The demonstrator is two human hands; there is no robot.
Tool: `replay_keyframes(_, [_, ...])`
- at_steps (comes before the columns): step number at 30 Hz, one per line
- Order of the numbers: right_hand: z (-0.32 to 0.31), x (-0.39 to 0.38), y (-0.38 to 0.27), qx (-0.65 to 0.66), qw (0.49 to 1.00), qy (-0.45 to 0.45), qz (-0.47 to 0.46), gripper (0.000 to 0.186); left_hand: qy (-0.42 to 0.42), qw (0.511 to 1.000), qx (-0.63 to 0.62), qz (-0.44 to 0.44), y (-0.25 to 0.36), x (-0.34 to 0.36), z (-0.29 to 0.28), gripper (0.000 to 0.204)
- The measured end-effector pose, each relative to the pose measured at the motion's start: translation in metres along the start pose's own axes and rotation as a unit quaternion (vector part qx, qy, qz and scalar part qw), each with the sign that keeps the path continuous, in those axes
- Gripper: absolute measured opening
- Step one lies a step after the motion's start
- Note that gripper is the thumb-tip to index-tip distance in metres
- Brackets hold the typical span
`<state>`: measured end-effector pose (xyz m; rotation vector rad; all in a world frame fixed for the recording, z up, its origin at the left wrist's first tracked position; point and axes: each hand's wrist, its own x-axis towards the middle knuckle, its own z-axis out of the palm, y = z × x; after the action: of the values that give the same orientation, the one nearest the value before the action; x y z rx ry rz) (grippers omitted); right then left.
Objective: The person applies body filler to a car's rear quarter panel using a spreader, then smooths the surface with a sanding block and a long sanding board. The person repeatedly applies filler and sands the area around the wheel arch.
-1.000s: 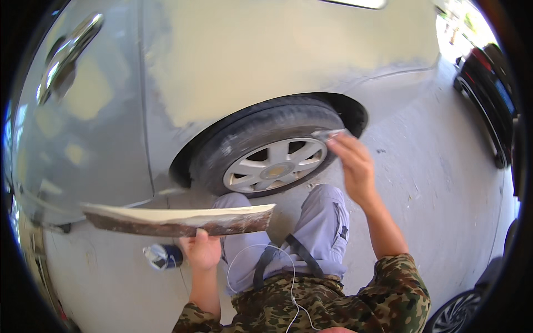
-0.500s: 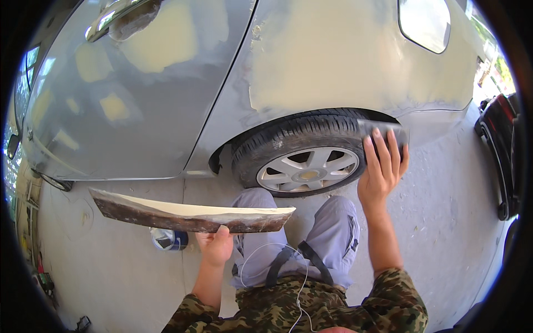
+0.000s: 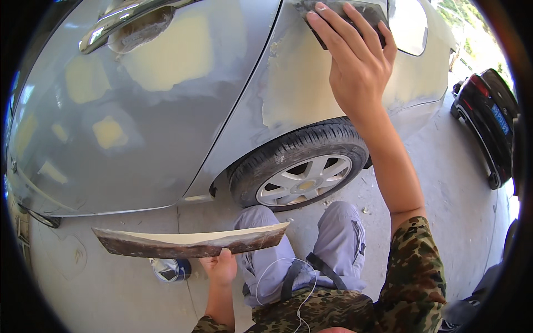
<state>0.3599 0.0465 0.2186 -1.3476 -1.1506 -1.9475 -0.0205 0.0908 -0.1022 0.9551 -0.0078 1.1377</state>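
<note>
My right hand (image 3: 355, 61) has come up off the tyre (image 3: 300, 166), where it lay flat half a second ago, and now sits high on the rear quarter panel (image 3: 294, 94) above the wheel arch. Fingers spread and pressed flat over a dark sanding block (image 3: 355, 19), palm toward the panel. Block lies under the fingertips, its dark edges showing past them on both sides; its top edge is cut by the rim of the view, so I cannot tell its full shape.

Left hand (image 3: 221, 267) low, near my knee, gripping the underside of a long filler board (image 3: 191, 242). Board held roughly level, tipped slightly up to the right, pale putty along its top face, dark crust on its front edge. Fingers closed around its lower edge, thumb hidden.

Panel under the right hand is coated in pale yellowish filler, dull and patchy. More filler patches on the grey door (image 3: 127, 111) to the left, near the chrome handle (image 3: 119, 22).

A small tin (image 3: 172, 270) stands on the concrete floor (image 3: 455, 183) just below the board, left of my left hand. My grey trouser knees point at the wheel. Black car (image 3: 488, 122) parked well apart at the right.
</note>
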Motion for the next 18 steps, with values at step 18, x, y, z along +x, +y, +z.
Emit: replay_keyframes(18, [-0.043,-0.055,-0.067,0.072,0.992,-0.103,-0.006,0.030,0.043,0.999,0.004,0.003,0.011,-0.008,-0.006,0.041])
